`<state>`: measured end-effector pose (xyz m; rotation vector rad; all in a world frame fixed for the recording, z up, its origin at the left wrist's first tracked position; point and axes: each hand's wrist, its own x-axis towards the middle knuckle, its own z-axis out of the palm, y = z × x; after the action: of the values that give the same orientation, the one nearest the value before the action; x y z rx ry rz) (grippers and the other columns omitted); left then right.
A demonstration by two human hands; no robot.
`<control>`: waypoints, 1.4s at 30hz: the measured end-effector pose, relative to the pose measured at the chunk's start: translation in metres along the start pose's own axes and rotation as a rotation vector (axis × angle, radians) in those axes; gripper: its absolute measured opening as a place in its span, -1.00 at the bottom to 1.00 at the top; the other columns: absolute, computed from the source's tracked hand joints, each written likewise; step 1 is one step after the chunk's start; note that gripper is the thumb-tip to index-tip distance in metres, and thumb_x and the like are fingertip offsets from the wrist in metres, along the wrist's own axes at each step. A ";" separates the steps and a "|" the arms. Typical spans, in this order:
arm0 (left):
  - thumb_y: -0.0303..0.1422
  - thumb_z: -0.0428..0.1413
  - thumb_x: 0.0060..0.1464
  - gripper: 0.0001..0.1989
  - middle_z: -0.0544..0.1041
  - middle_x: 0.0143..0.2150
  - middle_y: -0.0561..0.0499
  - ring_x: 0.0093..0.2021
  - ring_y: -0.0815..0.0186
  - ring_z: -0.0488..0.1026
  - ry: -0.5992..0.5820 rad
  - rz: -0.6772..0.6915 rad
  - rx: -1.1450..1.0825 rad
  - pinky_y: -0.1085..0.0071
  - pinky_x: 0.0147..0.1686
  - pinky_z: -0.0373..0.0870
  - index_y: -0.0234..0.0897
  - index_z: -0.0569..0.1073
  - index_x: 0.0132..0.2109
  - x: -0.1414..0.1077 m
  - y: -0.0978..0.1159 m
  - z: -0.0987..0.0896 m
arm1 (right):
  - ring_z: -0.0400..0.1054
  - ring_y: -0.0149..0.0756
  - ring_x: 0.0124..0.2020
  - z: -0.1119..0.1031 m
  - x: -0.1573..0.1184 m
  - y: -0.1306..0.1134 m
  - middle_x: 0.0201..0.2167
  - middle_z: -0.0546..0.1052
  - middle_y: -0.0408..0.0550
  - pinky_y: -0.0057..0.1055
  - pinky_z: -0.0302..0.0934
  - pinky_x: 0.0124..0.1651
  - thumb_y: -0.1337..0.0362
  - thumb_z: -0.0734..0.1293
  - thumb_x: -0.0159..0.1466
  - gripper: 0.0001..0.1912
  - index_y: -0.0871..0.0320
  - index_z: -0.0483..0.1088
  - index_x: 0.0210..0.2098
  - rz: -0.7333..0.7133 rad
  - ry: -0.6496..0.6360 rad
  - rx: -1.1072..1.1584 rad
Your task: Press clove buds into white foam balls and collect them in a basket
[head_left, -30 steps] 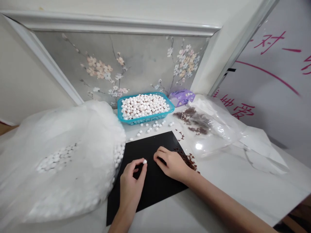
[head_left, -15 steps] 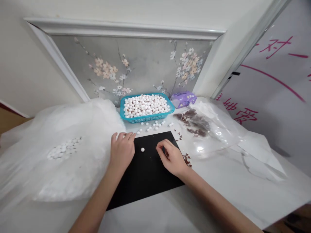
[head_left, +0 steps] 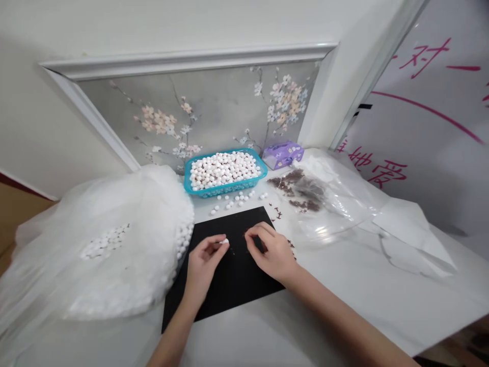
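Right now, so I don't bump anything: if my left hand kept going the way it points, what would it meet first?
Probably your right hand, across the black mat: the left hand's fingers, pinching a white ball, point at it, though depth is unclear.

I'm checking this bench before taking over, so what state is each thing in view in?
Left hand: fingers pinching a white bead.
Right hand: fingers curled down on the black mat; any hold is hidden.
Black mat: flat, brown bits on it.
Blue basket: full of white beads.
Large clear bag: bulging, packed with white beads.
Smaller clear bag: flattened, holding brown bits.
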<state>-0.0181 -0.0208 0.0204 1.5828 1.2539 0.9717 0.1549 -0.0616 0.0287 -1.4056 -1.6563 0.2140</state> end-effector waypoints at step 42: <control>-0.32 0.30 -0.21 -0.83 0.60 -0.38 -0.01 -0.37 0.41 0.47 -0.023 -0.429 -0.664 0.56 -0.30 0.40 -0.27 0.59 -0.39 -0.027 -0.004 0.016 | 0.35 -0.31 -0.18 0.003 -0.008 -0.004 -0.18 0.36 0.01 -0.40 0.33 -0.22 0.28 0.18 0.26 -0.81 0.11 0.16 -0.12 -0.136 -0.392 0.109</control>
<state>-0.0096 -0.0489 0.0100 0.7708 1.0414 0.9492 0.1495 -0.0689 0.0256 -1.2159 -2.0185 0.5199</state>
